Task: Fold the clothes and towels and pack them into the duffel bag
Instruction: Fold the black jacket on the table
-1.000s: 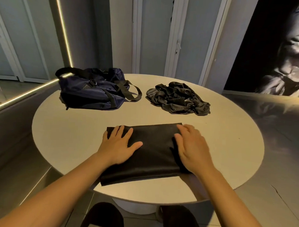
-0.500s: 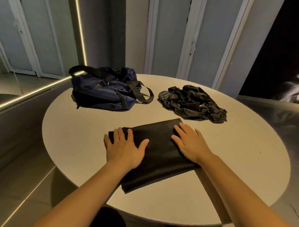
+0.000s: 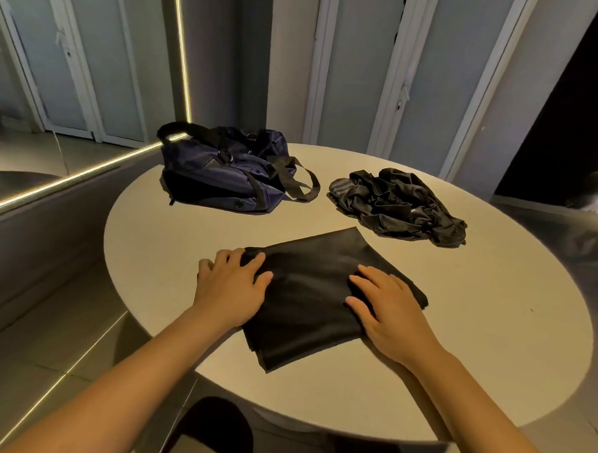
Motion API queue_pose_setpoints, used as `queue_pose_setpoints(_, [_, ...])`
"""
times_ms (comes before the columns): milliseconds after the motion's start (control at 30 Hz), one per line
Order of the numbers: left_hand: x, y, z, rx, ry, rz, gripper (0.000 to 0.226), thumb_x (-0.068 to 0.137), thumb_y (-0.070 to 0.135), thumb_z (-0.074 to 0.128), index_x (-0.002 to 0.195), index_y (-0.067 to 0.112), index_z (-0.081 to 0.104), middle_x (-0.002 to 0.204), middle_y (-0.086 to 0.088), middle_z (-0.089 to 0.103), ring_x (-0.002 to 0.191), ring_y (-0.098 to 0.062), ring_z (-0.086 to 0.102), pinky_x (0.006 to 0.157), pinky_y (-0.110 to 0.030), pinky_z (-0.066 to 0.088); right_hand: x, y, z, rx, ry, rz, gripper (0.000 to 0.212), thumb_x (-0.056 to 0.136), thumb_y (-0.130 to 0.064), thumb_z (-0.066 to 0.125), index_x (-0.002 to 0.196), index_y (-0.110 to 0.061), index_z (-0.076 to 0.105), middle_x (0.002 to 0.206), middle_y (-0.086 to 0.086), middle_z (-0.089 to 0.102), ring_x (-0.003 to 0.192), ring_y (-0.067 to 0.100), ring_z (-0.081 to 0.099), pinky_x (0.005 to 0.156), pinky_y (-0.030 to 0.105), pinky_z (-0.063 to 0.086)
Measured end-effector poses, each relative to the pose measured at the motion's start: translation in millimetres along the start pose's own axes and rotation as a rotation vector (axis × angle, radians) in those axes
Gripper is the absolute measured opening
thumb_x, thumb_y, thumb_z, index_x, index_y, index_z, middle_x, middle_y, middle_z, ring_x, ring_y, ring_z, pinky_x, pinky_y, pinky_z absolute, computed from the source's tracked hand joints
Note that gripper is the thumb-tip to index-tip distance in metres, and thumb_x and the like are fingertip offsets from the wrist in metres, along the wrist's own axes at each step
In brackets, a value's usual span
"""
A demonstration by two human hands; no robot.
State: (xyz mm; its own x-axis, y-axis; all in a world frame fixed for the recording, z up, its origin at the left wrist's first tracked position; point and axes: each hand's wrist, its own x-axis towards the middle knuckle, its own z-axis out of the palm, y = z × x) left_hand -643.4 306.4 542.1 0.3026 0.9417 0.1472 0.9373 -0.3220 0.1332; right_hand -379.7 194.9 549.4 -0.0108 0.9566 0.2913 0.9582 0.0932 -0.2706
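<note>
On the round table, the folded black cloth lies by the near edge, long axis spanning my left hand and right hand, both pressed flat on it, gripping nothing; the navy duffel bag sits far-left, nearer my left.

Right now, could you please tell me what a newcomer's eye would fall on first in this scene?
The eye goes first to the left hand and right hand, which rest flat on a folded black cloth near the front edge of the round table. Beyond the cloth, a navy duffel bag sits at the far left. A crumpled pile of dark clothes lies to the bag's right, not yet folded.
</note>
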Motion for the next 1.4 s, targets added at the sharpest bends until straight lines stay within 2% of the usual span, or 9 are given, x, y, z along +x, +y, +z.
queue_pose_setpoints(167, [-5.9, -10.2, -4.3, 0.035, 0.026, -0.007, 0.064, 0.101, 0.067, 0.022, 0.156, 0.039, 0.035, 0.154, -0.005, 0.04, 0.138, -0.028, 0.034, 0.11, -0.046, 0.028, -32.3, -60.6, -14.4, 0.3, -0.093, -0.203, 0.038, 0.088, -0.053, 0.07, 0.121, -0.035, 0.073, 0.144, -0.025, 0.05, 0.136, -0.007, 0.038, 0.111, 0.019, 0.031])
queue_pose_setpoints(433, [-20.1, -22.3, -4.3, -0.063, 0.109, 0.188, 0.057, 0.107, 0.05, 0.033, 0.158, 0.024, 0.035, 0.162, -0.002, 0.037, 0.149, -0.022, 0.032, 0.122, -0.043, 0.025, -47.5, -99.3, -2.2, 0.145, -0.182, -0.293, 0.05, 0.095, -0.049, 0.061, 0.143, -0.035, 0.057, 0.154, -0.02, 0.044, 0.143, -0.002, 0.031, 0.118, 0.017, 0.018])
queue_pose_setpoints(667, [-26.4, -37.6, -7.2, -0.082, 0.007, 0.226, 0.058, 0.107, 0.055, 0.027, 0.159, 0.029, 0.033, 0.166, 0.001, 0.029, 0.153, -0.021, 0.023, 0.123, -0.041, 0.02, -63.8, -101.6, 4.8, 0.218, -0.178, -0.326, 0.051, 0.088, -0.061, 0.065, 0.134, -0.038, 0.064, 0.152, -0.027, 0.04, 0.138, -0.019, 0.016, 0.112, 0.007, 0.005])
queue_pose_setpoints(833, [-42.9, -50.7, -15.0, -0.047, -0.007, 0.245, 0.065, 0.1, 0.069, 0.028, 0.156, 0.037, 0.037, 0.159, 0.003, 0.036, 0.145, -0.02, 0.028, 0.116, -0.04, 0.026, -81.4, -109.8, 16.1, 0.07, -0.018, -0.388, 0.047, 0.083, -0.059, 0.069, 0.119, -0.03, 0.071, 0.135, -0.012, 0.063, 0.13, 0.004, 0.052, 0.11, 0.024, 0.038])
queue_pose_setpoints(933, [-52.4, -53.8, -21.9, -0.045, -0.027, 0.23, 0.076, 0.093, 0.076, 0.025, 0.156, 0.035, 0.038, 0.156, 0.003, 0.037, 0.142, -0.02, 0.029, 0.114, -0.038, 0.026, -88.9, -119.5, 27.7, -0.028, 0.1, -0.418, 0.039, 0.077, -0.041, 0.084, 0.109, -0.024, 0.07, 0.114, -0.004, 0.07, 0.102, 0.017, 0.067, 0.083, 0.029, 0.058])
queue_pose_setpoints(1033, [-60.4, -58.1, -26.7, -0.05, -0.051, 0.219, 0.075, 0.096, 0.075, 0.033, 0.157, 0.032, 0.037, 0.156, 0.002, 0.036, 0.142, -0.019, 0.027, 0.114, -0.036, 0.025, -96.5, -122.6, 33.8, -0.052, 0.208, -0.454, 0.016, 0.089, -0.031, 0.069, 0.098, -0.019, 0.071, 0.097, -0.001, 0.067, 0.081, 0.018, 0.065, 0.061, 0.033, 0.058])
queue_pose_setpoints(1167, [-70.4, -64.5, -31.5, -0.072, -0.102, 0.216, 0.093, 0.084, 0.084, 0.022, 0.158, 0.03, 0.036, 0.156, 0.003, 0.035, 0.142, -0.017, 0.026, 0.113, -0.036, 0.025, -99.6, -117.6, 24.1, 0.11, 0.18, -0.375, 0.017, 0.094, -0.033, 0.059, 0.095, -0.02, 0.069, 0.091, -0.005, 0.067, 0.081, 0.016, 0.067, 0.064, 0.037, 0.057])
queue_pose_setpoints(1300, [-83.6, -73.4, -37.6, -0.232, -0.089, 0.252, 0.1, 0.081, 0.091, 0.013, 0.155, 0.03, 0.042, 0.156, 0.009, 0.039, 0.142, -0.009, 0.029, 0.118, -0.037, 0.027, -97.2, -115.0, 3.5, 0.523, 0.074, -0.129, 0.011, 0.102, -0.036, 0.056, 0.102, -0.03, 0.066, 0.095, -0.018, 0.068, 0.09, 0.005, 0.066, 0.072, 0.021, 0.052])
queue_pose_setpoints(1400, [-98.1, -82.4, -38.1, -0.333, -0.098, 0.32, 0.086, 0.083, 0.091, 0.03, 0.151, 0.039, 0.044, 0.153, 0.02, 0.039, 0.137, 0.005, 0.027, 0.12, -0.035, 0.026, -94.8, -116.9, -6.7, 0.665, 0.12, -0.02, 0.015, 0.103, -0.028, 0.053, 0.09, -0.026, 0.06, 0.08, -0.012, 0.063, 0.075, 0.009, 0.061, 0.061, 0.018, 0.043])
